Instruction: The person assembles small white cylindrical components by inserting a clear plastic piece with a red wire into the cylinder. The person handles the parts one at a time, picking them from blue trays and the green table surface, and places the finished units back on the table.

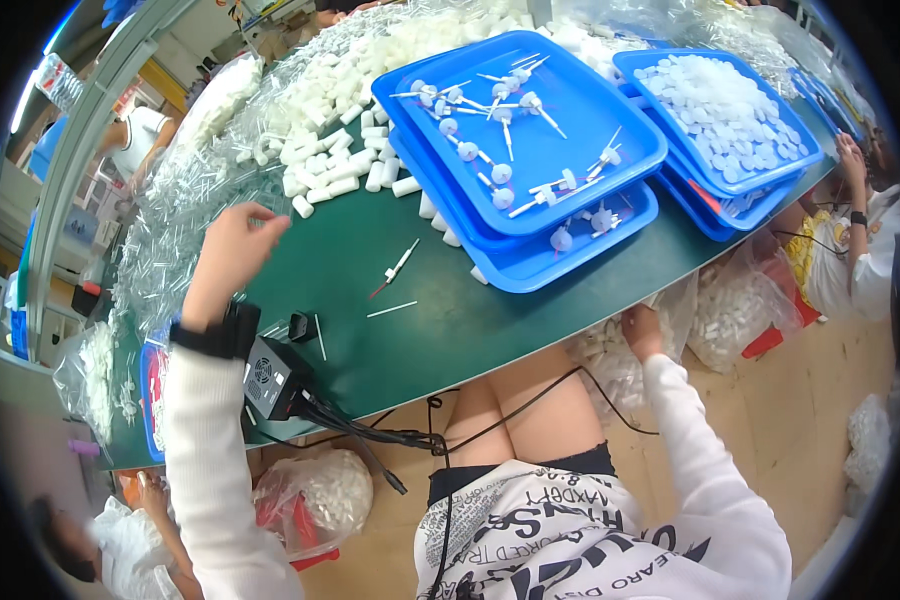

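Observation:
My left hand (pixel 238 247) hovers over the left part of the green table (pixel 350 340), its thumb and fingers drawn together; whatever they pinch, if anything, is too small to make out. Below the table's front edge, my right hand (pixel 644 331) reaches to an open clear plastic bag (pixel 610 362) of small white parts, and its fingers are mostly hidden. On the table between the hands lie a thin white stick assembly with a red tip (pixel 398 268) and a thin white rod (pixel 392 309). White plastic cylinders (pixel 332 188) are heaped beyond my left hand.
Stacked blue trays (pixel 610 190) hold white stick assemblies with round caps. Another blue tray (pixel 810 150) is piled with white discs (pixel 720 115). Clear tubes (pixel 155 260) cover the table's left side. A black box (pixel 270 375) with cables stands by my left wrist. Other people sit nearby.

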Demonstrator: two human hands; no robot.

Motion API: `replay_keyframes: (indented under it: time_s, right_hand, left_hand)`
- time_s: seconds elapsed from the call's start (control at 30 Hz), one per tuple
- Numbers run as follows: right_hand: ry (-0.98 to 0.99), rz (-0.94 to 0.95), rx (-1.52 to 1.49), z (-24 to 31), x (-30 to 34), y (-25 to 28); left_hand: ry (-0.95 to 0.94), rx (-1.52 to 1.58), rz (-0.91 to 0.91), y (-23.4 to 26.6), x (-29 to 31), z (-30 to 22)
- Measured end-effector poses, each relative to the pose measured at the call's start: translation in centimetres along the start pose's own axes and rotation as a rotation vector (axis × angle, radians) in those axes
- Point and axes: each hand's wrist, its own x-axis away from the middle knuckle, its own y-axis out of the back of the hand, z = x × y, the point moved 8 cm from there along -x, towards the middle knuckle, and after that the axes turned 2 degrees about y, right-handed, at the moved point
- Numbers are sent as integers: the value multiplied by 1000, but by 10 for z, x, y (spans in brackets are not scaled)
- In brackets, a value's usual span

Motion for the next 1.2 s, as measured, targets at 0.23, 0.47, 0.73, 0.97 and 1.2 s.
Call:
replay_keyframes:
  time_s: [0.23,0.47,0.73,0.97,1.2]
  right_hand:
    - [19,62,129,4,22,-15]
    - [60,71,-362,55,103,86]
    - [297,-247,-480,170,38,250]
    - [552,-125,-398,282,-87,287]
    - [634,-8,66,320,-179,217]
  left_hand:
    - [48,-285,-110,-68,-110,70]
    - [193,-389,-69,-59,-125,102]
    - [210,-61,-211,-78,-140,85]
    - [252,59,-144,-79,-132,102]
    - [-94,96,-445,-20,-89,13]
